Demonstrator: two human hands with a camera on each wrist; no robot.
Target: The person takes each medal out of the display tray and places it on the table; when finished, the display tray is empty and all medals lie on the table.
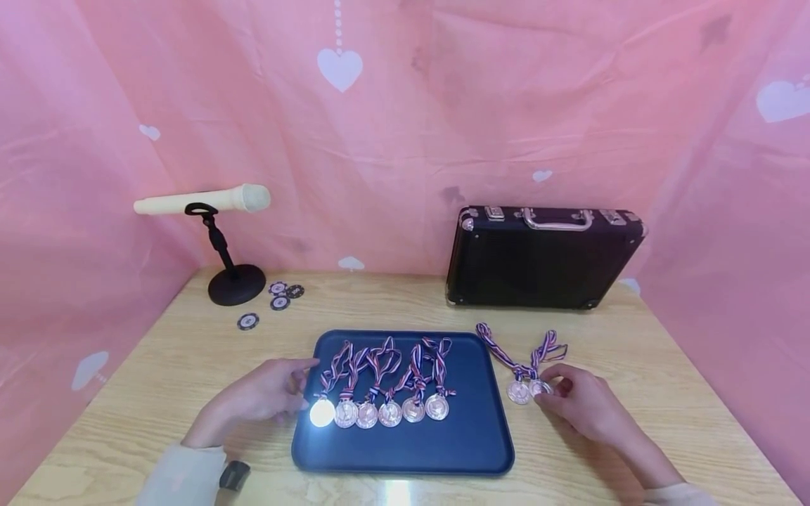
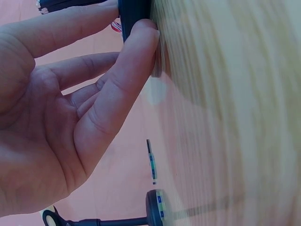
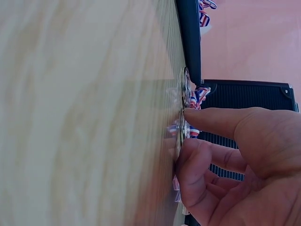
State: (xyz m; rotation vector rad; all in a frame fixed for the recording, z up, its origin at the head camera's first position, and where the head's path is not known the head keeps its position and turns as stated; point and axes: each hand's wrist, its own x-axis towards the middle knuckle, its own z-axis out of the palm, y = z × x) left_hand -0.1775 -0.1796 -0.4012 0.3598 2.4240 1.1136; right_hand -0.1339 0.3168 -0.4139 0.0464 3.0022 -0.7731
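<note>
Beside the blue tray (image 1: 481, 450), the right hand (image 1: 585, 404) pinches a medal (image 1: 539, 387) (lifting its edge); the left hand (image 1: 266, 393), fingers relaxed, steadies the tray's rim.

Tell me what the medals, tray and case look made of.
Medals: likely polished metal or metal-plated; they shine, and one glares white under the light. Their ribbons look like woven striped fabric. Tray: dark blue, smooth, semi-matte, rounded rim, probably plastic. Case: black textured panels with bright metal-looking corners, latches and handle; the panel material cannot be told.
</note>
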